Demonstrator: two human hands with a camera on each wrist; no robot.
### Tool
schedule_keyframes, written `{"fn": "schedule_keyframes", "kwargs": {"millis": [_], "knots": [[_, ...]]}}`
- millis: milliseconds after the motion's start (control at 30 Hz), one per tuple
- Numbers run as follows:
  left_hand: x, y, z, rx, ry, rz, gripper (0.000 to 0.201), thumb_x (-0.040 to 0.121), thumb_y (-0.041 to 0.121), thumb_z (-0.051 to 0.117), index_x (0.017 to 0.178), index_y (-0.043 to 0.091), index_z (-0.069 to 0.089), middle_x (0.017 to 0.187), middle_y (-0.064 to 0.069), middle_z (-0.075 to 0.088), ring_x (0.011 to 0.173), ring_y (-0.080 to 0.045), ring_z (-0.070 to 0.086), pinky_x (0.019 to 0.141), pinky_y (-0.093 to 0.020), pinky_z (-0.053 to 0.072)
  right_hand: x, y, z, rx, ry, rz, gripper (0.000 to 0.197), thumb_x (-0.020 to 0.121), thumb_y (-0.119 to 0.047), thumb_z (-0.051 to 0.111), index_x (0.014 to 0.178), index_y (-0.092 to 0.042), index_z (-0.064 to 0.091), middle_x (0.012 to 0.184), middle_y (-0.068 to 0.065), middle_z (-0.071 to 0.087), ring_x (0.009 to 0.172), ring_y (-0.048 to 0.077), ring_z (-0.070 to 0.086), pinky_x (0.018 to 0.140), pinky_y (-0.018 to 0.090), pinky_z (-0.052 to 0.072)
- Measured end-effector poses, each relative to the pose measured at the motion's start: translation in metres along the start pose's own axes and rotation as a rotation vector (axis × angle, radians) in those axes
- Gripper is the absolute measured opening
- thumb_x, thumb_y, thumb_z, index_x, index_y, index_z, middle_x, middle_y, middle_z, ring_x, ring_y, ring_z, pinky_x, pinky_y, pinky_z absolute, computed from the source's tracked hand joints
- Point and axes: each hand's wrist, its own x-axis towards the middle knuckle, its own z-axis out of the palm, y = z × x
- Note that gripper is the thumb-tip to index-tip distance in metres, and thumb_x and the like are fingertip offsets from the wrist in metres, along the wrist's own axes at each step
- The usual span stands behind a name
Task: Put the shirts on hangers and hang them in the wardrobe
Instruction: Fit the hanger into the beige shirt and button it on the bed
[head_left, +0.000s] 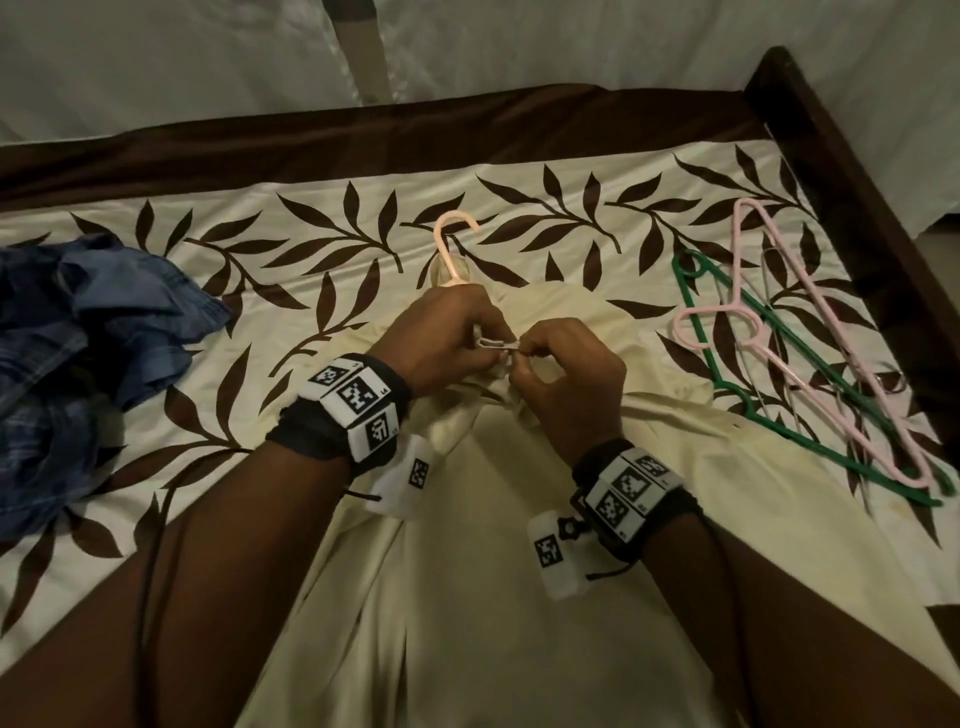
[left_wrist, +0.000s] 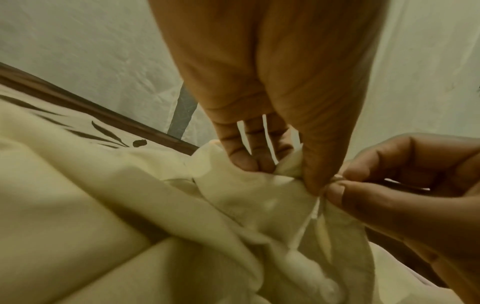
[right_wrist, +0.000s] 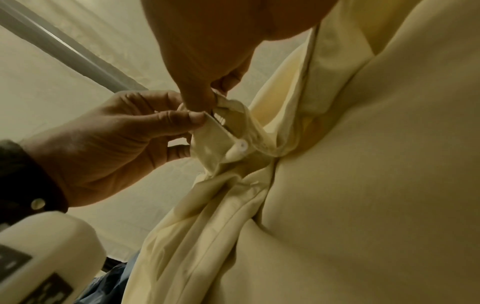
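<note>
Shirts are seen on the leaf-patterned bed sheet (head_left: 519, 208): a cream shirt (head_left: 467, 597) is spread in the middle with a peach hanger (head_left: 451, 249) inside it, only the hook and neck protruding from the collar, while a crumpled blue shirt (head_left: 88, 353) is heaped at the left edge. The cream shirt's front edges, just below the collar, are pinched between thumb and fingertips of the left hand (head_left: 447, 338) and the right hand (head_left: 566, 374), the two hands almost touching, and a white button (right_wrist: 242, 145) is visible just under the pinched fabric. A green hanger (head_left: 810, 384) and pink hangers (head_left: 810, 332) are laid overlapping on the sheet at the right, near the dark wooden bed frame (head_left: 857, 208).
</note>
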Motion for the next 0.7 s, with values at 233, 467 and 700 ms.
{"fn": "schedule_keyframes", "kwargs": {"millis": [233, 467, 700], "knots": [[-0.013, 0.001, 0.018, -0.027, 0.212, 0.028, 0.018, 0.082, 0.029, 0.067, 0.083, 0.012, 0.074, 0.077, 0.003, 0.059, 0.071, -0.015, 0.055, 0.065, -0.039, 0.051, -0.004, -0.002, 0.003, -0.017, 0.01, 0.039, 0.008, 0.077, 0.0, 0.076, 0.077, -0.003, 0.069, 0.075, 0.007, 0.069, 0.066, 0.018, 0.062, 0.068, 0.01, 0.041], [-0.021, 0.005, 0.026, -0.032, 0.312, 0.05, 0.006, 0.078, 0.011, 0.075, 0.076, 0.012, 0.07, 0.078, 0.0, 0.06, 0.071, -0.014, 0.054, 0.065, -0.034, 0.05, 0.002, -0.007, 0.008, 0.065, -0.003, 0.144, 0.011, 0.075, -0.001, 0.074, 0.076, -0.004, 0.064, 0.068, 0.005, 0.064, 0.059, 0.017, 0.058, 0.058, 0.024, 0.048], [-0.037, -0.006, 0.034, -0.007, 0.373, 0.014, 0.011, 0.07, -0.003, 0.074, 0.073, 0.005, 0.068, 0.082, -0.005, 0.058, 0.073, -0.015, 0.053, 0.063, -0.028, 0.046, 0.007, -0.019, -0.01, 0.561, -0.229, 0.665, 0.016, 0.084, -0.001, 0.071, 0.099, -0.006, 0.072, 0.082, 0.006, 0.073, 0.072, 0.014, 0.07, 0.069, 0.023, 0.058]]}}
